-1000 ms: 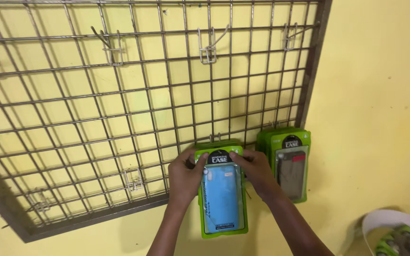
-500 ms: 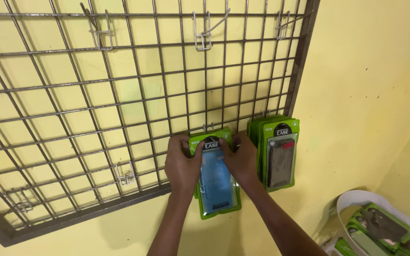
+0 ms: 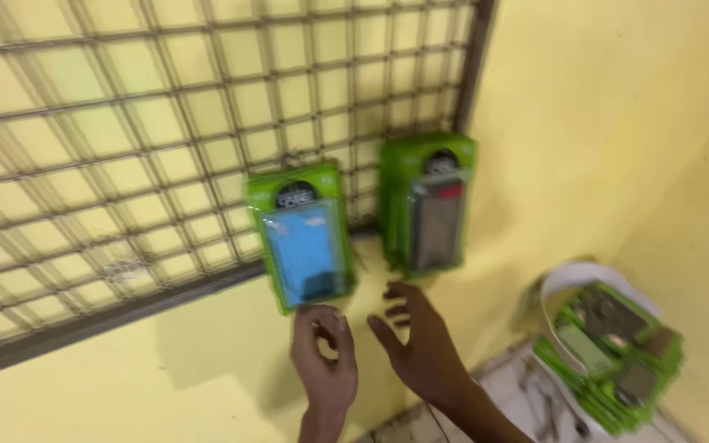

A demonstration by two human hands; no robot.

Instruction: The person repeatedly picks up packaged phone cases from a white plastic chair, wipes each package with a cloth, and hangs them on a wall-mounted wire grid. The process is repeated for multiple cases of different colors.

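A green package with a blue phone case [image 3: 304, 238] hangs on the wire grid rack [image 3: 166, 148], tilted slightly. To its right hangs a second green package with a dark case [image 3: 430, 203]. My left hand [image 3: 326, 361] is just below the blue package, fingers loosely curled, holding nothing. My right hand [image 3: 422, 340] is beside it, fingers spread, empty and apart from both packages.
The grid rack is fixed to a yellow wall [image 3: 617, 123]. At the lower right a white container [image 3: 572, 279] holds several more green packages [image 3: 609, 353]. The picture is blurred by camera motion.
Both hands have let go of the blue-case package and dropped below it; it now hangs on the rack. The view has swung down and to the right.
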